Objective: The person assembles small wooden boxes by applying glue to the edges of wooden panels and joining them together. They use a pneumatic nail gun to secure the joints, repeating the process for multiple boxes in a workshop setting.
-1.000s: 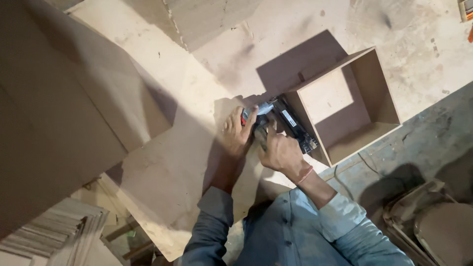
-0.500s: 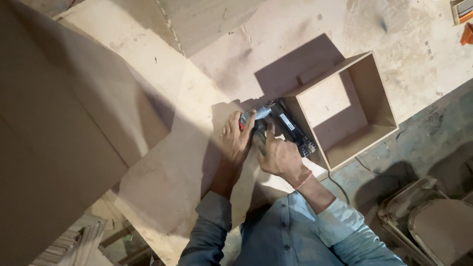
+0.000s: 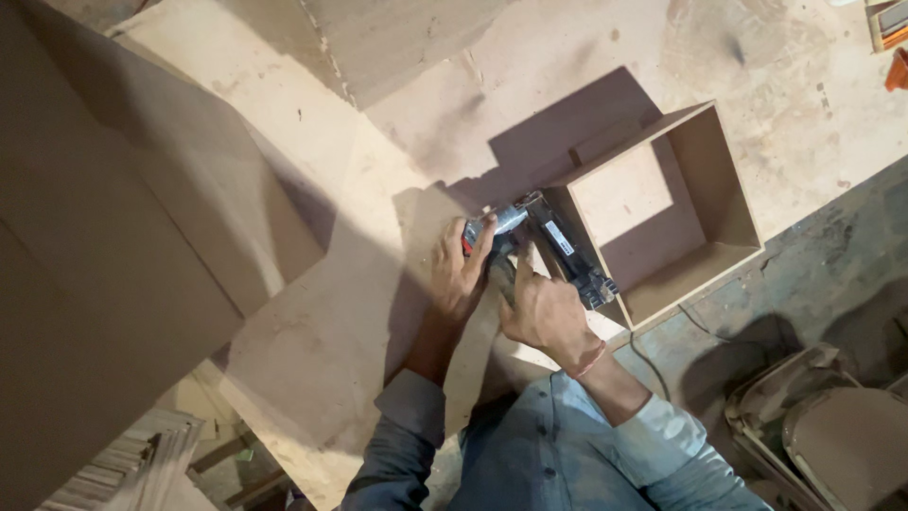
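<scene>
A large brown board is seen leaning over the left edge of the worktable, well apart from the work. A stack of thin strips is noted below the table's near left corner.

Near the middle of the table, the left hand is laid over the rear of a nail gun, fingers wrapped on its grey and red end. The right hand is closed around the tool's grip; its fingertips are hidden, so the trigger finger cannot be told. The tool is pressed against the left wall of an open box of brown fibreboard, which lies at the table's near right edge.

Judged from this view, the box is already assembled with four walls and a bottom; fastening along the left wall appears in hand. What remains cannot be told.

A cable is seen trailing off the near edge. Folding chairs stand on the floor at right. Small items lie at the far right corner. Nothing obstructs the tool.
</scene>
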{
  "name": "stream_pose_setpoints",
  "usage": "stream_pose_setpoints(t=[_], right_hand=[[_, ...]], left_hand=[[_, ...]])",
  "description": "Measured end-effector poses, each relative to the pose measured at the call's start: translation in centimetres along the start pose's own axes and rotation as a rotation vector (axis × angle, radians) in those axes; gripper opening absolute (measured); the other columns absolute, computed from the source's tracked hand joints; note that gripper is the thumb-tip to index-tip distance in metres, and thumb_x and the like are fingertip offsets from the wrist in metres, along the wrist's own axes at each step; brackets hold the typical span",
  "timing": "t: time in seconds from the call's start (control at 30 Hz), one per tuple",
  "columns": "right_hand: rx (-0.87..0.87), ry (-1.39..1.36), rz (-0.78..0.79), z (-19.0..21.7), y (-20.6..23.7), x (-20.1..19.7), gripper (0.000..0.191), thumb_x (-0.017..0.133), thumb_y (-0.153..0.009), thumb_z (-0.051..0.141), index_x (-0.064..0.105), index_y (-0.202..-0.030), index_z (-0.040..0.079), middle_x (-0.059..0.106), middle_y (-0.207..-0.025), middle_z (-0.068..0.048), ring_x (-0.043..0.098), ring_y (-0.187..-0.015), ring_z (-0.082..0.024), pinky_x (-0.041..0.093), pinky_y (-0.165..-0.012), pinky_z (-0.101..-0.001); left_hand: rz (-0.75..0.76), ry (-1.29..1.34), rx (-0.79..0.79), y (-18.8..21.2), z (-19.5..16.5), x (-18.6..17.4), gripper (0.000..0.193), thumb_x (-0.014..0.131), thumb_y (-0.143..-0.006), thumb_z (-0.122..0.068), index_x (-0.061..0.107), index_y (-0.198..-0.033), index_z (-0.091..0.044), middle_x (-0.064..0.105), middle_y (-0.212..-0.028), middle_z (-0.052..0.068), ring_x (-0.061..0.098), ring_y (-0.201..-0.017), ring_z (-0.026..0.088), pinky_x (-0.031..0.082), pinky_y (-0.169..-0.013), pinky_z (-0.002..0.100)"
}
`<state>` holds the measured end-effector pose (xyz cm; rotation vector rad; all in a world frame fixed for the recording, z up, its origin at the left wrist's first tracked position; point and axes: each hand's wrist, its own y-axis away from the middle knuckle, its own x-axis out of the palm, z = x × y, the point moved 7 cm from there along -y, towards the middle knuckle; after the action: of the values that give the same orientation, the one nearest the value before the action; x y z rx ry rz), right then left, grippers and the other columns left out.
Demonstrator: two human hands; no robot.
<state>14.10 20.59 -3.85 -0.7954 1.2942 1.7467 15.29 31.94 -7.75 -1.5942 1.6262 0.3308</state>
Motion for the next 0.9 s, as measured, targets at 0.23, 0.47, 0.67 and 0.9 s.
stream_pose_setpoints(t=[0.23, 0.47, 0.67, 0.9], right_hand=[[-0.006, -0.008, -0.020, -0.9, 0.5, 0.6, 0.087, 0.064, -0.084, 0.029, 0.029, -0.146, -0.022, 0.067, -0.062, -0.025, 0.068, -0.054, -0.042, 0.057, -0.053, -0.0496], [-0.068, 0.044, -0.062, -1.0, 1.5, 0.4, 0.085, 0.066, -0.085, 0.030, 0.033, -0.141, -0.024, 0.065, -0.061, -0.024, 0.067, -0.049, -0.039, 0.056, -0.049, -0.0474], [-0.099, 0.034, -0.157, 0.0, 2.7, -1.9, 0.089, 0.070, -0.081, 0.030, 0.034, -0.140, -0.026, 0.062, -0.052, -0.024, 0.064, -0.043, -0.038, 0.054, -0.045, -0.0466], [-0.211, 0.043, -0.293, 0.9, 3.2, -3.3, 0.089, 0.072, -0.077, 0.028, 0.035, -0.138, -0.027, 0.064, -0.060, -0.026, 0.067, -0.053, -0.039, 0.058, -0.058, -0.0451]], left_hand=[[-0.024, 0.041, -0.008, 0.2, -0.2, 0.2, 0.063, 0.062, -0.093, -0.003, 0.051, -0.154, -0.017, 0.049, -0.140, 0.022, 0.055, -0.125, 0.042, 0.049, -0.101, 0.051], [-0.060, 0.047, 0.023, 0.6, -0.7, -0.1, 0.066, 0.065, -0.092, -0.001, 0.050, -0.154, -0.017, 0.046, -0.141, 0.022, 0.053, -0.128, 0.042, 0.050, -0.103, 0.051], [-0.080, -0.011, 0.037, 0.5, -1.4, -0.7, 0.066, 0.067, -0.093, 0.000, 0.052, -0.154, -0.019, 0.045, -0.141, 0.021, 0.056, -0.125, 0.040, 0.052, -0.099, 0.049], [-0.119, -0.015, 0.064, 0.5, -1.5, -0.9, 0.065, 0.068, -0.094, -0.004, 0.049, -0.154, -0.019, 0.048, -0.137, 0.021, 0.058, -0.120, 0.041, 0.052, -0.097, 0.051]])
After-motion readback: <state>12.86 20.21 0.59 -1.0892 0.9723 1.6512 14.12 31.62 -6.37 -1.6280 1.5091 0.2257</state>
